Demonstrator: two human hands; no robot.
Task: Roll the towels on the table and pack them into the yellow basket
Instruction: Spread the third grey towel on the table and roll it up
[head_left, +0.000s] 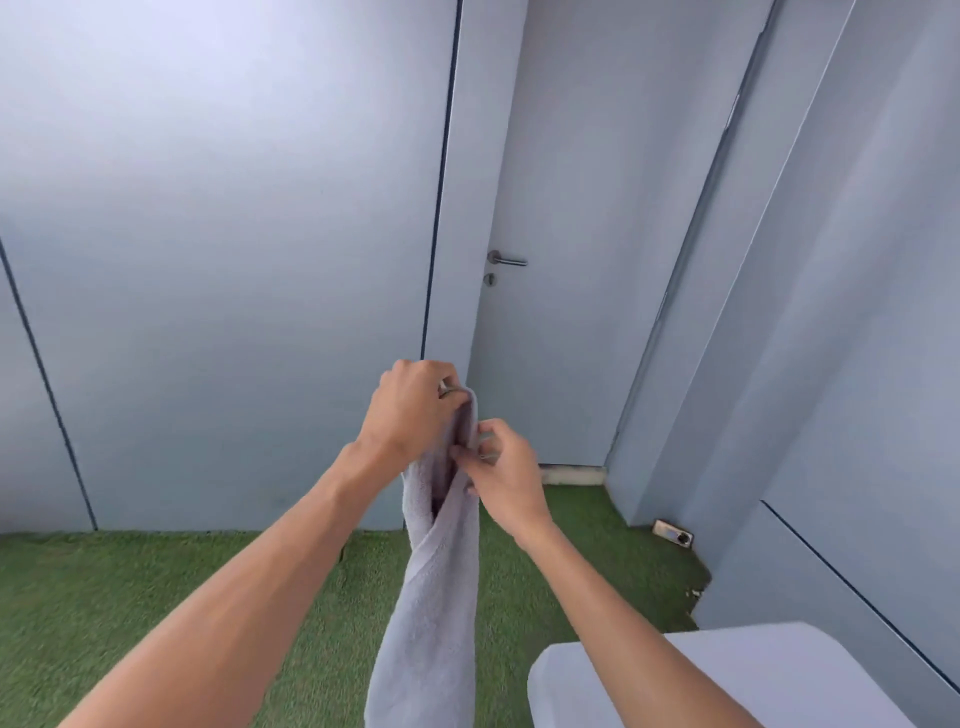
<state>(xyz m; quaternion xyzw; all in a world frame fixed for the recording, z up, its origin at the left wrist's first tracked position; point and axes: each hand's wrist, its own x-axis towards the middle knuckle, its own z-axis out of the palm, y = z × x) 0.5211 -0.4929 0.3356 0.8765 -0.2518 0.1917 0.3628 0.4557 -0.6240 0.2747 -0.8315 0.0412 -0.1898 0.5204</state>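
one towel (441, 587), two hands, left hand (410, 410) and right hand (506, 478), one table (779, 675), one door (582, 234), one door handle (506, 259), one floor socket (674, 533)

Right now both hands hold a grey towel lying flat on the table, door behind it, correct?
Not flat on the table. In the head view the grey towel hangs in the air over the green turf, held by the left hand and right hand. The door is behind it.

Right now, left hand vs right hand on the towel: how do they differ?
The left hand grips the top of the towel, higher up; the right hand pinches an edge lower down. Left shows its back with fingers wrapped; right works with thumb and fingertips. Both hold the same hanging towel.
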